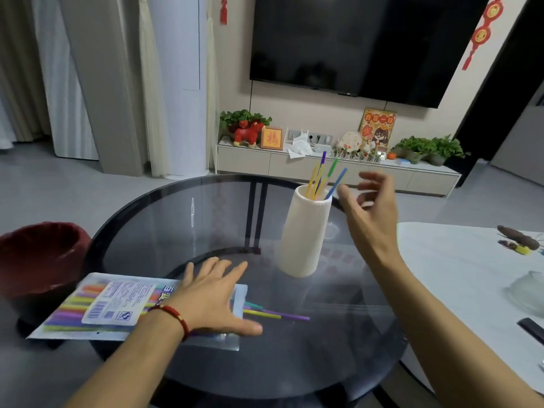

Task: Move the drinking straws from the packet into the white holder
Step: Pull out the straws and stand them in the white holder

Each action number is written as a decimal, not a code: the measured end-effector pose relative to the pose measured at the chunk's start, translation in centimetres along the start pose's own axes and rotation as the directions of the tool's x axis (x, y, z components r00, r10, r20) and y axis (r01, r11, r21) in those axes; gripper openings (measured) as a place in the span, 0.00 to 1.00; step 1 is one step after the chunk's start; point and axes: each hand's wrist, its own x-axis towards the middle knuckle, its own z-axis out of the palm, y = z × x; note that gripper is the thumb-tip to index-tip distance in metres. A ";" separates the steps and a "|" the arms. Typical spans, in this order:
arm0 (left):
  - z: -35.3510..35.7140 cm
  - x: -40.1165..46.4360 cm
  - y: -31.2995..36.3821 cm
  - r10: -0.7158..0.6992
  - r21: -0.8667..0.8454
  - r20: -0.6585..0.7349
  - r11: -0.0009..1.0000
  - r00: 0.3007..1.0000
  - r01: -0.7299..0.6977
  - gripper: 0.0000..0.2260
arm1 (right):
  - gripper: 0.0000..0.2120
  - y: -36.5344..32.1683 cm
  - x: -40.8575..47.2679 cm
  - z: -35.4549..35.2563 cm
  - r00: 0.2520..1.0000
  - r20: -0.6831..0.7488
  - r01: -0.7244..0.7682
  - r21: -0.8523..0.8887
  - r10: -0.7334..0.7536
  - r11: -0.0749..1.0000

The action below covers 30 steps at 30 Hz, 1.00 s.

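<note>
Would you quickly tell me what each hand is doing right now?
Left hand: open, fingers flat, pressing on the straw packet.
Right hand: open, loosely curled, holding nothing, beside the white holder.

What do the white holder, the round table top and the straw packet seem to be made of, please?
White holder: probably matte ceramic or plastic; opaque, finely ribbed wall, no gloss.
Round table top: tinted glass, glossy; the legs and floor show through it and it carries reflections.
Straw packet: thin clear plastic film with a printed paper-like label; the coloured straws show through it.
</note>
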 end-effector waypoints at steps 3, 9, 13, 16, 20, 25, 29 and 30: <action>1.0 -0.9 -1.4 0.009 0.120 0.237 0.992 0.972 -0.038 0.67 | 0.06 3.3 -5.7 -0.7 0.972 0.192 0.156 -0.112 -0.133 0.981; 0.3 -1.2 -0.7 0.095 0.208 0.032 0.973 0.995 -0.099 0.55 | 0.19 6.0 -11.5 2.3 0.622 0.756 0.234 -0.426 0.202 0.874; -0.1 -1.3 0.2 0.171 0.198 -0.136 0.970 0.976 -0.142 0.45 | 0.20 5.4 -12.8 4.3 0.690 0.691 0.038 -0.332 0.216 0.942; -0.2 -1.3 1.3 0.192 0.328 -0.208 0.937 0.959 -0.116 0.45 | 0.19 4.8 -13.4 5.4 0.642 0.688 -0.323 -0.158 0.339 0.933; 0.2 -1.1 3.1 0.221 0.540 -0.256 0.840 0.941 -0.051 0.48 | 0.13 4.5 -14.3 6.7 0.485 0.731 -0.735 0.043 0.480 0.677; 0.7 -1.2 3.5 0.147 0.586 -0.246 0.810 0.958 0.027 0.50 | 0.09 5.1 -13.8 6.6 0.431 0.750 -0.870 0.197 0.502 0.453; 1.0 -1.3 3.1 0.122 0.560 -0.249 0.828 0.961 0.040 0.49 | 0.02 5.8 -12.4 5.8 0.443 0.691 -0.888 0.250 0.571 0.386; 1.1 -1.2 3.1 0.118 0.551 -0.252 0.833 0.960 0.043 0.49 | 0.02 5.9 -12.2 5.7 0.434 0.689 -0.895 0.254 0.580 0.367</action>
